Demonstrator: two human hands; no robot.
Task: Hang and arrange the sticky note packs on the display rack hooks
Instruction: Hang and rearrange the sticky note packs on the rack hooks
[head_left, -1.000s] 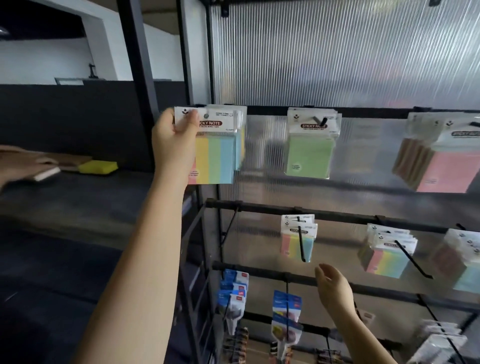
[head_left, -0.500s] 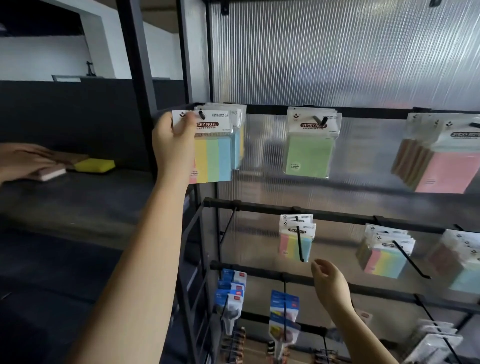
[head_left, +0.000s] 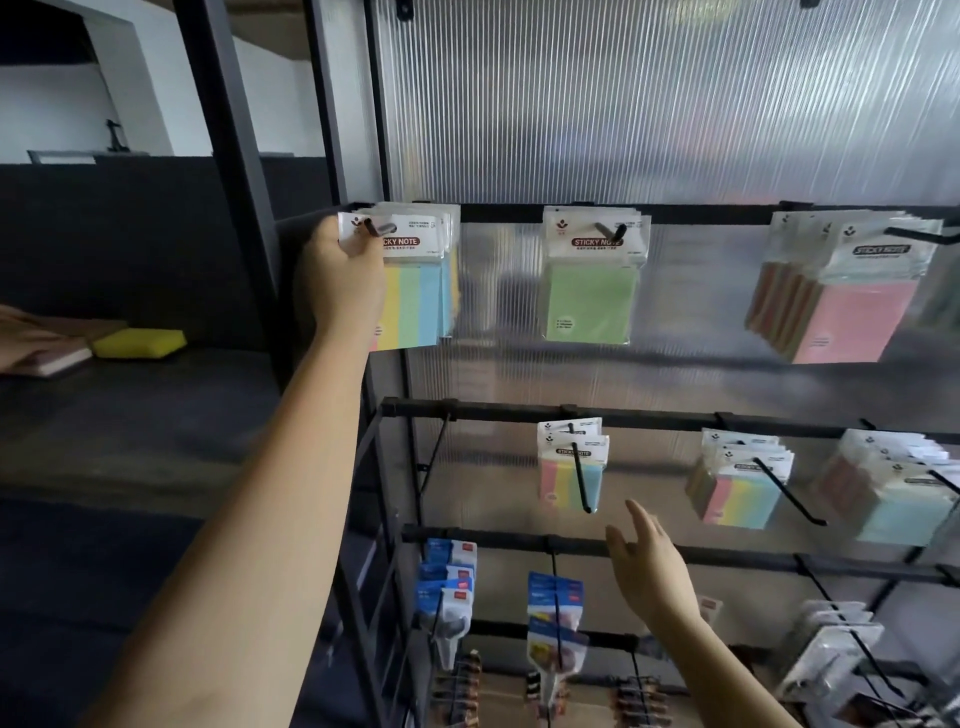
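My left hand (head_left: 340, 278) grips a striped multicolour sticky note pack (head_left: 415, 291) at its left edge, high on the rack's top row. The hook (head_left: 382, 227) pokes through the pack's hang hole, and more packs of the same kind hang behind it. My right hand (head_left: 647, 564) hovers open and empty lower down, in front of the third bar, just below a small striped pack (head_left: 571, 470) on the second row. A green pack (head_left: 589, 286) and pink packs (head_left: 841, 306) hang further right on the top row.
The second row holds more striped packs (head_left: 740, 480) and blue packs (head_left: 904, 499). Blue-carded items (head_left: 447, 577) and clips hang on lower hooks, whose black tips stick out toward me. To the left lies a dark shelf with a yellow sponge (head_left: 140, 343) and another person's hand (head_left: 26, 335).
The striped pack's hang hole has slid onto the hook and the pack sits closer to the ones behind it. My right hand has opened its fingers and stayed low.
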